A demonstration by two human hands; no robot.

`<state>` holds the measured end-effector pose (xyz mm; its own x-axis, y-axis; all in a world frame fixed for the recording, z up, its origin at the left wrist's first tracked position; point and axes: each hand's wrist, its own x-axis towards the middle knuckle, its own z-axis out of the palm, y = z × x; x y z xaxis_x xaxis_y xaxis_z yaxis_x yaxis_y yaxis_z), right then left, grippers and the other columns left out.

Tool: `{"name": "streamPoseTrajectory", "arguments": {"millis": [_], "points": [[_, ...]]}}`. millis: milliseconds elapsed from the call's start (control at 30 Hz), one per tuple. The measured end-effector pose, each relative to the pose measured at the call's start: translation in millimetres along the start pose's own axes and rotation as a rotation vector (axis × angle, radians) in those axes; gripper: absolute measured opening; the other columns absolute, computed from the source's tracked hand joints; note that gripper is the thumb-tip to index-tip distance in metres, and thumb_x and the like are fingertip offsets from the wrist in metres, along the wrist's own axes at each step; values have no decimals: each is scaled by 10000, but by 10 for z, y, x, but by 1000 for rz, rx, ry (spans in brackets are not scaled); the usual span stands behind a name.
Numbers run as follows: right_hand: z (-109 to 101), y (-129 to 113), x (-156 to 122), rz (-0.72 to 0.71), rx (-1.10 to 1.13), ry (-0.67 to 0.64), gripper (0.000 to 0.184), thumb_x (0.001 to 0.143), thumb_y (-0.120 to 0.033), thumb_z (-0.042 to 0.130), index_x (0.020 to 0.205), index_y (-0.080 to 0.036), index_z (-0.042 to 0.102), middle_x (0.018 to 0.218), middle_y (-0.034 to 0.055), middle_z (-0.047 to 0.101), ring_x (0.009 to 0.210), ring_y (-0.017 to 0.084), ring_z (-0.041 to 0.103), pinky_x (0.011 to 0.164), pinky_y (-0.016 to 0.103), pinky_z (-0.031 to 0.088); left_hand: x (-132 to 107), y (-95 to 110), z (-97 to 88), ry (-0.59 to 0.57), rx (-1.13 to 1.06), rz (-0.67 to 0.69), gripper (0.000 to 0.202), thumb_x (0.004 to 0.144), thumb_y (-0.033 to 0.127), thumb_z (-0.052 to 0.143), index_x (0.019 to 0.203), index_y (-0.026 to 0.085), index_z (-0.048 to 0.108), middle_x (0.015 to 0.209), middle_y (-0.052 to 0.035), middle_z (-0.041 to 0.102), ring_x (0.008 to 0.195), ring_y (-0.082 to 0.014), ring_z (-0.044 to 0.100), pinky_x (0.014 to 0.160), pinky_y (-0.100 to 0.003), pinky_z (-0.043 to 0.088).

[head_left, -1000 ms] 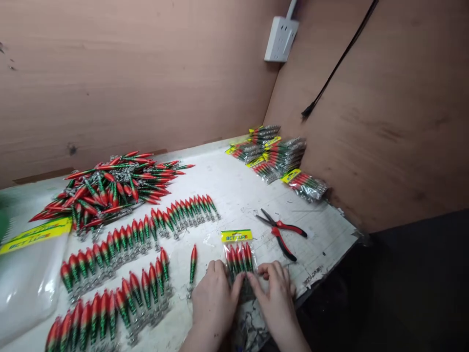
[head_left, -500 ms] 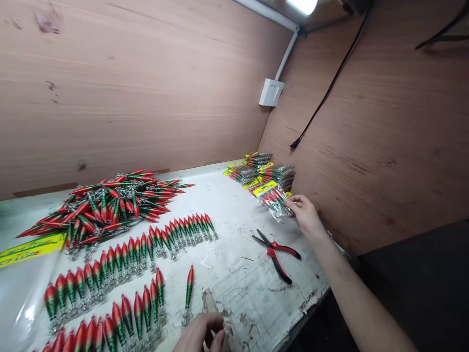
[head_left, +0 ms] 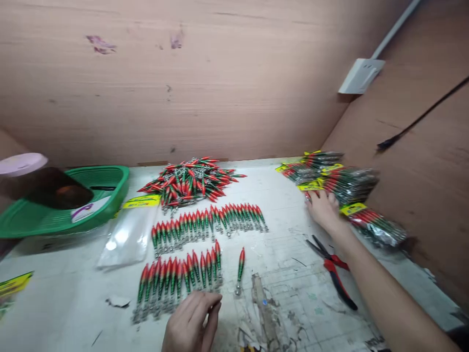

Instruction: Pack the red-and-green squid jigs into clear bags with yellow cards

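My right hand [head_left: 324, 210] reaches to the stack of bagged fishing lures [head_left: 351, 186] at the back right. Its fingers are bent over a lure bag with a yellow header [head_left: 310, 186], which they partly hide. My left hand [head_left: 192, 320] is at the front, fingers curled together, with nothing visible in them. Just beyond it stands a row of red-and-green squid lures [head_left: 172, 276]; a longer row [head_left: 208, 221] is behind. One single lure [head_left: 241, 271] lies to the right of my left hand. Pliers [head_left: 331, 274] with red-and-black handles lie below my right forearm.
A heap of loose lures [head_left: 194, 181] lies against the back wall. Clear bags [head_left: 126, 239] with a yellow header are left of the rows. Farther left are a green basket [head_left: 120, 183] and a cup with a pink lid [head_left: 24, 164]. Another lure bag [head_left: 379, 226] lies beside my right wrist.
The view has swung left, bringing the green basket into sight. My right hand has moved from the front bag's right edge to the left side of the stack. My left hand stays curled.
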<state>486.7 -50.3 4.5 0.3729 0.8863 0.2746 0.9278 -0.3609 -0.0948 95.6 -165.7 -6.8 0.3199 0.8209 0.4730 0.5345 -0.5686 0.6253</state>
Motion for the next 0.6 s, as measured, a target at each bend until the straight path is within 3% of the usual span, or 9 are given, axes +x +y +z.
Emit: {"name": "streamPoseTrajectory", "arguments": {"millis": [67,167,233,300,367,433,467,533,600], "points": [[-28,-243,-148,-130,51,19,296,898,-227,507,1144,-102,614,1211,236,537,1138,375,449,882,542,396,104,39,3,9,-8,-92,142,878,180,520,924,232,643,783,-61,678,736,-189,629,670,-271,484],[-66,-732,-559,-423,166,-16,244,868,-278,550,1076,-207,654,1190,145,570,1070,297,495,862,446,431,366,52,-23,-35,18,-112,179,886,206,499,942,224,668,831,-73,680,799,-202,628,697,-285,484],[-85,-1016,-882,-611,243,-58,191,851,-254,558,1005,-246,670,1150,100,598,1041,259,524,846,398,450,583,-79,-178,-38,106,-142,204,879,247,504,987,212,673,894,-89,684,877,-221,628,774,-308,488],[-96,-1188,-1164,-732,363,-144,183,897,-254,477,910,-228,658,984,90,626,889,216,578,740,335,479,786,-367,-476,34,276,-316,274,859,303,510,1057,189,660,1031,-127,665,1013,-270,601,900,-368,455],[-88,-1254,-1366,-674,484,-228,257,935,-295,408,799,-215,612,812,63,611,699,175,590,589,272,470,924,-766,-853,141,486,-681,361,824,361,527,1090,149,649,1128,-177,624,1110,-344,545,948,-433,415],[-60,-1266,-1489,-559,566,-271,300,938,-364,403,728,-224,565,689,28,588,565,154,576,493,247,442,981,-1188,-1202,220,556,-856,435,780,382,560,1045,49,652,1131,-282,590,1149,-448,493,934,-528,387],[-46,-1270,-1531,-513,592,-277,305,929,-399,418,716,-230,556,645,13,583,524,150,572,470,243,435,983,-1379,-1335,232,556,-905,443,738,400,608,985,36,665,1088,-293,606,1126,-459,508,915,-523,399],[-36,-1288,-1598,-451,634,-267,300,912,-442,445,721,-241,561,577,-11,573,467,143,564,441,234,429,962,-1687,-1495,235,515,-950,398,680,424,670,889,85,678,981,-220,668,1030,-387,587,869,-435,446],[-74,-1317,-1659,-409,671,-221,273,903,-449,465,756,-246,574,565,-23,578,440,134,557,424,225,427,933,-1877,-1540,244,461,-978,307,673,406,679,821,138,666,857,-122,703,881,-295,641,789,-354,473]]}}
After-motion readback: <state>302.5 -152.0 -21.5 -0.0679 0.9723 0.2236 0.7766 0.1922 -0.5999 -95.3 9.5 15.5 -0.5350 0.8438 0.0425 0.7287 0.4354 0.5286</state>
